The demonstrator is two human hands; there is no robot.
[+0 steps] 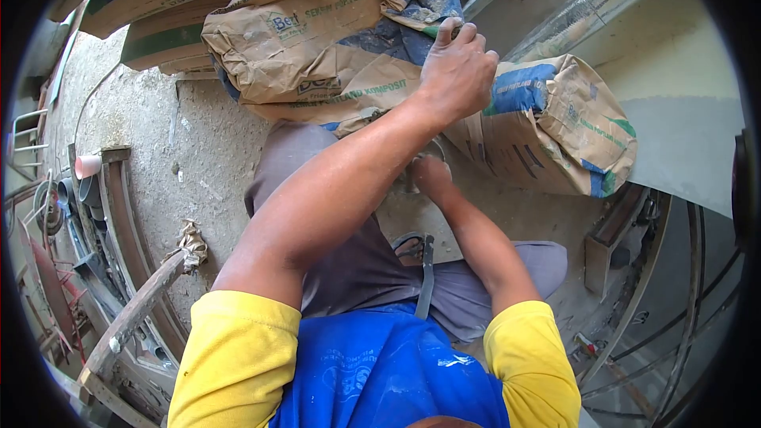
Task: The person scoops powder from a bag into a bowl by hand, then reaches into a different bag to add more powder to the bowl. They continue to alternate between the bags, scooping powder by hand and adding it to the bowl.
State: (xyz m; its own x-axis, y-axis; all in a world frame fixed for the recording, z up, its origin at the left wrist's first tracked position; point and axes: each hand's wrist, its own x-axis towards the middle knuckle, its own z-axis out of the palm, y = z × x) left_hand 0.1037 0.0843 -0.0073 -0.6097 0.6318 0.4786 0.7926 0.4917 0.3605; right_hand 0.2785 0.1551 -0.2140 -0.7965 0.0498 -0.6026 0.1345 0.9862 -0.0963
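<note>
My left hand is closed, its curled fingers at the crumpled paper edge of a brown cement bag with blue and green printing. My left forearm crosses in front of me and covers part of the space below. Lower down, my right hand is also closed, near a greyish rounded rim mostly hidden behind the left forearm. What it holds cannot be made out. Another cement bag lies just right of my hands, its folded end facing right.
More brown bags are stacked at upper left. Left of my legs lie a wooden pole, planks and a pink cup on the dusty floor. A pale board and a foil-wrapped pipe stand at right.
</note>
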